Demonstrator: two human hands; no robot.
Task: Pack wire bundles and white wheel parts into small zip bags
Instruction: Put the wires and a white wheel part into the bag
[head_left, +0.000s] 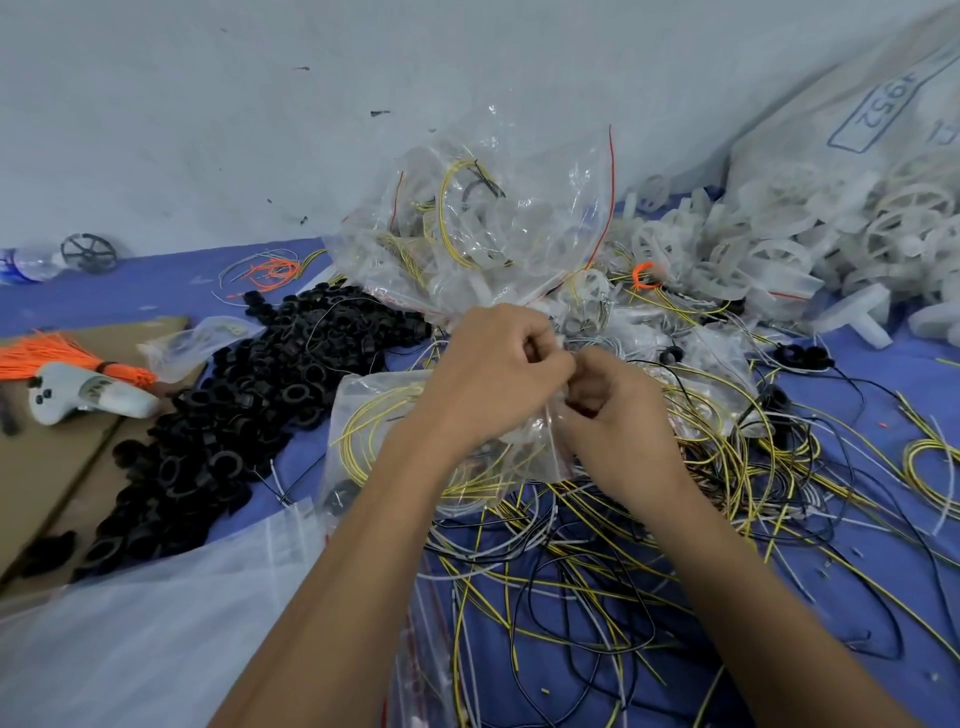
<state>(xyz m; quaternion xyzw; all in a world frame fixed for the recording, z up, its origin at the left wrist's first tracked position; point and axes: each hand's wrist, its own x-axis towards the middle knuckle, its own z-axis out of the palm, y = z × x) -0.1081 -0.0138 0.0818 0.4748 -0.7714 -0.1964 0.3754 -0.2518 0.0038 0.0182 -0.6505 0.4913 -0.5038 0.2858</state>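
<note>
My left hand (498, 369) and my right hand (613, 410) meet at the middle of the view, both pinching the top edge of a small clear zip bag (384, 431) that holds yellow wire loops. A heap of filled zip bags (483, 228) with wires and white wheels rises just behind my hands. Loose yellow, black and white wires (597, 561) sprawl over the blue cloth below and to the right. White wheel parts (769, 249) are piled at the right. What the fingertips hold inside the bag's mouth is hidden.
A mound of black rings (234, 405) lies at the left. Cardboard (57, 457) carries a white tool (88, 397) and orange ties (52, 353). Empty zip bags (156, 597) lie at the lower left. A large white sack (883, 104) leans at the back right, a water bottle (31, 265) at the far left.
</note>
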